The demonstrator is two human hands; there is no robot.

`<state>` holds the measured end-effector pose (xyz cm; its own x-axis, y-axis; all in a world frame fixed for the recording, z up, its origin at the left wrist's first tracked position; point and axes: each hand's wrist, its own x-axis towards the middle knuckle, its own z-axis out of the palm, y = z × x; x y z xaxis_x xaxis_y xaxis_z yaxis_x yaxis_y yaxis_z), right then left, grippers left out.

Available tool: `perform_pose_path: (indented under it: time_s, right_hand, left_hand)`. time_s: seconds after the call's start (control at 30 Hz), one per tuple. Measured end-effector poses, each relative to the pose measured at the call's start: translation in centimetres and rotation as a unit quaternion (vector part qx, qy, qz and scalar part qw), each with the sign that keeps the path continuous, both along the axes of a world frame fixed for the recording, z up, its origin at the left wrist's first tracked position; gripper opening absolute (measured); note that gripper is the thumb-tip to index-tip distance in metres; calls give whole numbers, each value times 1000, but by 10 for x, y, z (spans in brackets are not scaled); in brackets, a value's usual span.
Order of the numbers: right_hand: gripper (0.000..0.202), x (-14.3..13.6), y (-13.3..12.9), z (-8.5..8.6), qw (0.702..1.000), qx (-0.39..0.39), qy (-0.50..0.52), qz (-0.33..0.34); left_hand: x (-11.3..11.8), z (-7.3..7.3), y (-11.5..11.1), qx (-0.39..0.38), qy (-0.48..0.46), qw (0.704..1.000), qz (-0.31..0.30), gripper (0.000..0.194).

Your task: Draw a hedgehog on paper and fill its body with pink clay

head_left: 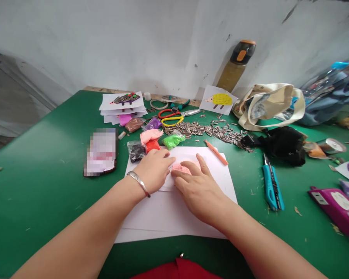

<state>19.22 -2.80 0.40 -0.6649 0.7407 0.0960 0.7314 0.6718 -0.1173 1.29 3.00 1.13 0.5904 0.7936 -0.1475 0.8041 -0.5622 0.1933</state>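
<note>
A flattened patch of pink modelling clay (178,167) lies on a small white sheet, which rests on larger white paper (151,217). My right hand (199,190) is over the clay, its fingers spread and touching it; part of the patch is hidden beneath them. Just left of the clay, my left hand (155,170) lies on the paper with fingers stretched out, a silver bangle at the wrist. An orange pen (216,152) lies on the sheet's upper right. Bags of black clay (137,151), light pink clay (151,135), red clay (152,145) and green clay (173,140) sit beyond my left hand.
Sunflower seeds (192,128) and scissors (177,116) lie behind the paper. At the left is a phone (101,152); at the right are a blue utility knife (272,186) and a purple box (337,209). A bottle (235,64) and tote bag (267,106) stand near the wall.
</note>
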Motion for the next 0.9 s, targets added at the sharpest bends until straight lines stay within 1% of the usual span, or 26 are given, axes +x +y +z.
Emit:
perform_pose_path:
  time_s: [0.13,0.23,0.33,0.47,0.7,0.8,0.9]
  right_hand:
    - [20,1,-1,1,1000,-2,1,-6]
    - [21,4,0,-2,1000,3,23,-6]
    - [21,7,1,-5,999,13,39,-22]
    - [24,5,4,-6,1000,10,18,-16]
    - [22,-5,4,2,999,16,-26,-13]
    - [24,-2,4,1,1000,13,-19,-11]
    - [26,4,5,-2,1000,18,9,-24]
  left_hand:
    - [-1,-1,0,2,-2,1000,0,18]
    - [0,-1,0,6,-11,1000,-1,18]
    - [0,-2,0,4,-22,1000,0,18]
    - [-1,-3,0,1,-25,1000,0,17]
    - [-1,-4,-1,4,-23,1000,-1,16]
    - [-1,-3,-1,8,-18,1000,-2,16]
    - [-1,-3,0,7,-20,1000,-2,18]
